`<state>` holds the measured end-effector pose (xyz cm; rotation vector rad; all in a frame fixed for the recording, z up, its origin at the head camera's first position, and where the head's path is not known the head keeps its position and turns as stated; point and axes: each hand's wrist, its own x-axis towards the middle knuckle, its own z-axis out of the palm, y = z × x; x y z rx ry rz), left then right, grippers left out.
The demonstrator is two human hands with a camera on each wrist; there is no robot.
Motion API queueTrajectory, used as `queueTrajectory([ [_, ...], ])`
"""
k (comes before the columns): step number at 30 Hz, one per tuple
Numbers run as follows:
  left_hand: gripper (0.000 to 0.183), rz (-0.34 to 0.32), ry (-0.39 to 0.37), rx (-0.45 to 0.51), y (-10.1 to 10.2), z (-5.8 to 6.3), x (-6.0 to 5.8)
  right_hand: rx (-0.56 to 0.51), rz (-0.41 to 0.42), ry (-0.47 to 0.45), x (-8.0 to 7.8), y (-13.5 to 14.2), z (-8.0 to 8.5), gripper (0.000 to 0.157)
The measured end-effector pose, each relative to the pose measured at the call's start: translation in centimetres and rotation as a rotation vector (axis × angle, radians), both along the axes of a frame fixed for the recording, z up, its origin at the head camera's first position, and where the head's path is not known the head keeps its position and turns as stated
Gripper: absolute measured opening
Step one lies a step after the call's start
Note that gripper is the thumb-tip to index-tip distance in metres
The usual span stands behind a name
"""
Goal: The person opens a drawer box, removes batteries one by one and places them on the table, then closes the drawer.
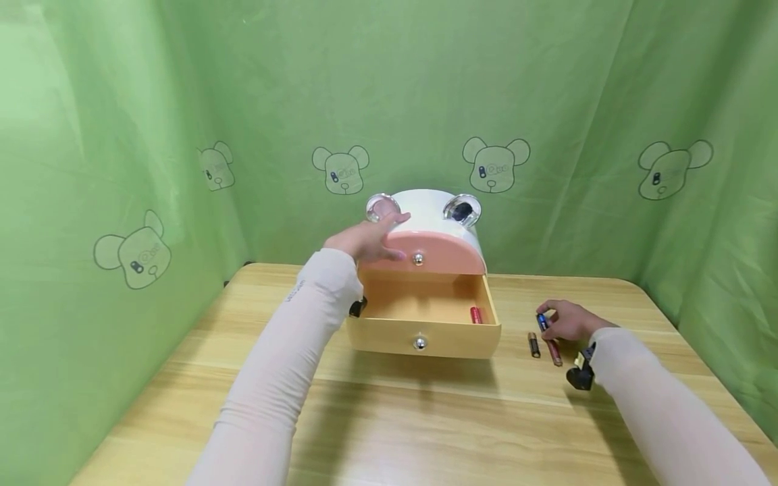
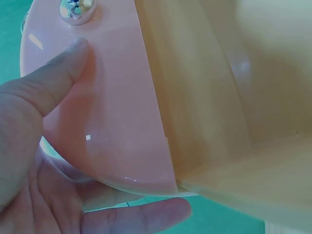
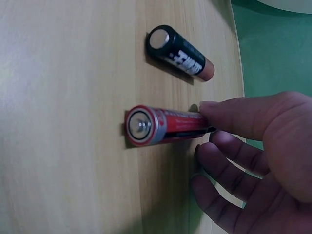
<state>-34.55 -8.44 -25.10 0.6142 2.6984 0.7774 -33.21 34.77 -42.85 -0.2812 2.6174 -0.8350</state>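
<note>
A toy-like drawer cabinet (image 1: 431, 208) with a white top, silvery ears and a pink upper drawer (image 2: 117, 97) stands on the table. Its yellow lower drawer (image 1: 389, 336) is pulled out, and a red battery (image 1: 476, 315) lies inside at the right. My left hand (image 1: 367, 241) rests on the cabinet's upper left corner, thumb on the pink front and fingers extended around the side. My right hand (image 1: 569, 320) pinches a blue battery (image 1: 542, 322), mostly hidden in the right wrist view. Close by lie a red battery (image 3: 165, 126) and a black-and-copper battery (image 3: 180, 53).
The wooden table (image 1: 425, 425) extends in front of the cabinet. Green curtains (image 1: 389, 88) with bear-head drawings hang behind and at both sides. Silver knobs (image 1: 420, 343) stick out from the drawer fronts.
</note>
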Motion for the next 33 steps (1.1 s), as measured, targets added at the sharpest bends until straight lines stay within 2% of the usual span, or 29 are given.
queueTrajectory([
  [14,0.089,0.0,0.004,-0.016,0.0,0.0,0.2,-0.005,-0.021,-0.022,0.0,0.1,-0.2,0.058],
  [24,0.089,0.005,-0.004,-0.015,0.1,0.2,0.4,-0.017,-0.02,-0.052,0.5,-0.2,0.5,0.06],
  [33,0.088,0.012,-0.011,-0.009,0.0,0.2,0.5,0.0,0.009,-0.044,0.6,0.2,1.1,0.064],
])
